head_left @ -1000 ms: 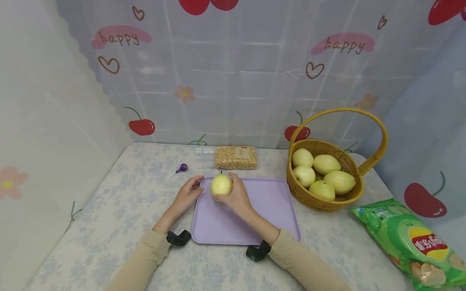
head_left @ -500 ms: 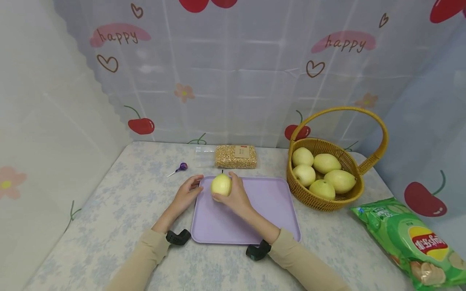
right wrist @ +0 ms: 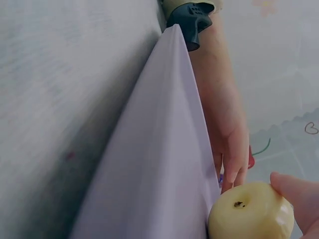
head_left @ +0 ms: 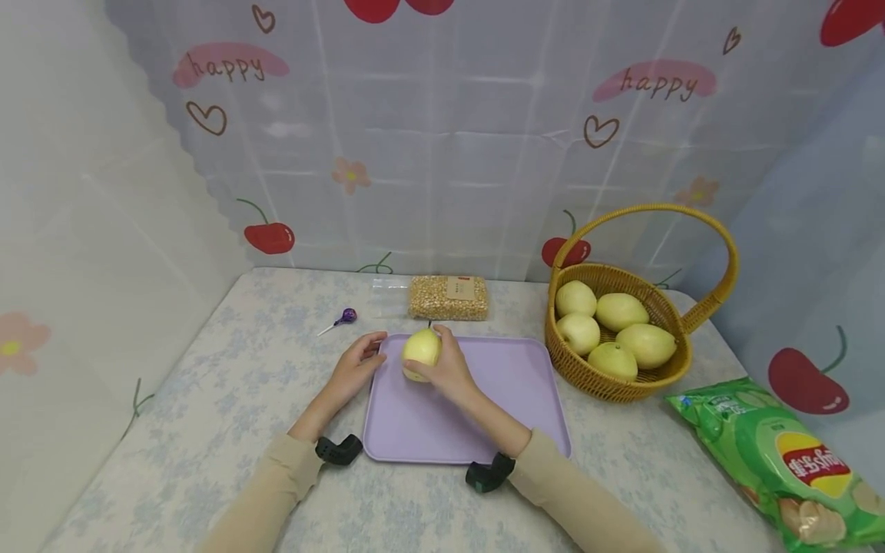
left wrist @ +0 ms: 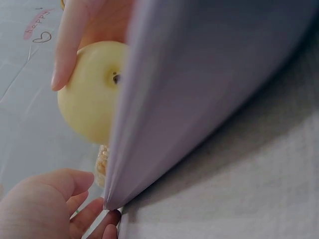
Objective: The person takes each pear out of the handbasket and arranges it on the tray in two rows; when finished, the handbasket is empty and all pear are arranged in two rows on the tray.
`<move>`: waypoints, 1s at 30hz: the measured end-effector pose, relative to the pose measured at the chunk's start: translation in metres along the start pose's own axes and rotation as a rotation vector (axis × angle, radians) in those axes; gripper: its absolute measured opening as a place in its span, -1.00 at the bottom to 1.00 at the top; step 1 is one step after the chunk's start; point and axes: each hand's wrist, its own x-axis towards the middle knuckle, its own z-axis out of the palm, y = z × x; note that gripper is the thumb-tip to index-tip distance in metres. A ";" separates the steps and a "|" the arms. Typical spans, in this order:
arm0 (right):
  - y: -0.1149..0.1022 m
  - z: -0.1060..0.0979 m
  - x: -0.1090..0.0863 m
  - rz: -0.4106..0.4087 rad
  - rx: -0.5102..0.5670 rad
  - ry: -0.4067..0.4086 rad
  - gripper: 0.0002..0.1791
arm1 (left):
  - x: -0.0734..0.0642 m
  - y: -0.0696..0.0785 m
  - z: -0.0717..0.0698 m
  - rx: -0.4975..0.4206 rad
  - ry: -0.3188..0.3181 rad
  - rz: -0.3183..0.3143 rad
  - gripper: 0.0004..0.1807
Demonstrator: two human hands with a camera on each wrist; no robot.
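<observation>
My right hand [head_left: 448, 367] holds a pale yellow pear [head_left: 420, 349] over the left part of a lilac tray [head_left: 477, 430]. Its dark stem leans up and to the right in the head view. Seen from below in the right wrist view, the pear [right wrist: 251, 211] shows its dimpled base close beside the tray's edge, with my thumb along its side. At the tray's back left corner rests my left hand [head_left: 354, 372], fingers loosely bent with the fingertips right at the rim. In the left wrist view its fingers [left wrist: 82, 219] lie at that corner, thumb apart.
A wicker basket [head_left: 567, 367] with several pale fruits stands right of the tray. Behind the tray lie a clear bag of corn kernels [head_left: 442, 299] and a purple lollipop [head_left: 349, 316]. A green chip bag [head_left: 781, 453] sits at the front right.
The pear has tipped in my right hand, its stem swinging to the right, and my thumb now lies further across its front. My left hand has kept its place at the tray corner.
</observation>
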 end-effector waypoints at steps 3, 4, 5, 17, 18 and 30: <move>-0.002 0.002 0.003 -0.017 0.007 -0.012 -0.04 | 0.003 -0.005 0.001 -0.006 0.008 0.003 -0.51; -0.003 0.003 0.004 -0.022 0.008 -0.016 -0.04 | 0.003 -0.007 0.001 -0.006 0.013 0.010 -0.51; -0.004 0.004 0.004 -0.021 0.005 -0.019 -0.04 | 0.004 -0.008 0.001 -0.006 0.015 0.012 -0.52; -0.008 -0.001 0.005 -0.009 -0.016 -0.041 -0.01 | 0.003 -0.006 0.001 0.018 0.010 -0.003 -0.51; -0.008 -0.002 0.005 -0.006 -0.014 -0.043 -0.01 | 0.003 -0.006 0.001 0.025 0.010 0.000 -0.51; -0.009 -0.012 0.009 0.019 0.003 -0.047 -0.02 | 0.003 -0.006 0.001 0.020 0.002 -0.002 -0.51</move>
